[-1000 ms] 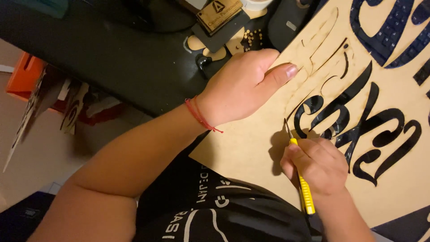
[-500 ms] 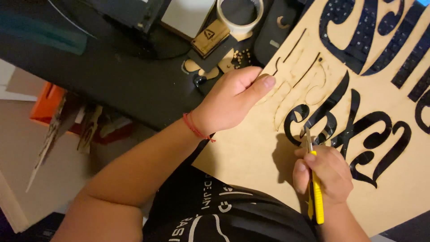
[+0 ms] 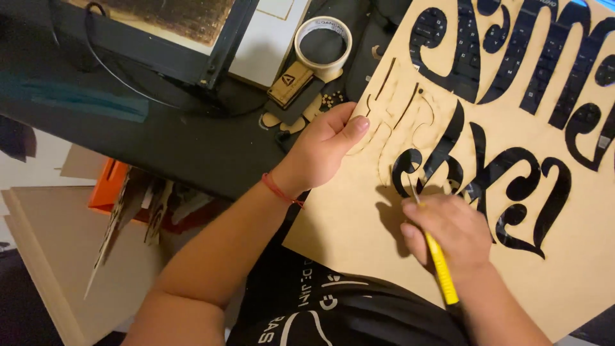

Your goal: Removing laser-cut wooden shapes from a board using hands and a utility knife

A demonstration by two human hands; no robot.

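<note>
While left hand (image 3: 323,150) presses flat on plywood sheet (image 3: 359,224) and right hand (image 3: 448,234) grips yellow knife (image 3: 439,266), blade slip w/ excess force may snap thin cutouts.

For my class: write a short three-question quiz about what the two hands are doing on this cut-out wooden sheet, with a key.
1. True or false: the right hand grips a yellow-handled knife.
2. What does the left hand press on? A) roll of tape B) thin wooden sheet C) orange box
3. Fill in: the roll of tape lies on the dark ____, beyond the left hand.

Key:
1. True.
2. B, the thin wooden sheet, near its left edge.
3. Desk.
</note>
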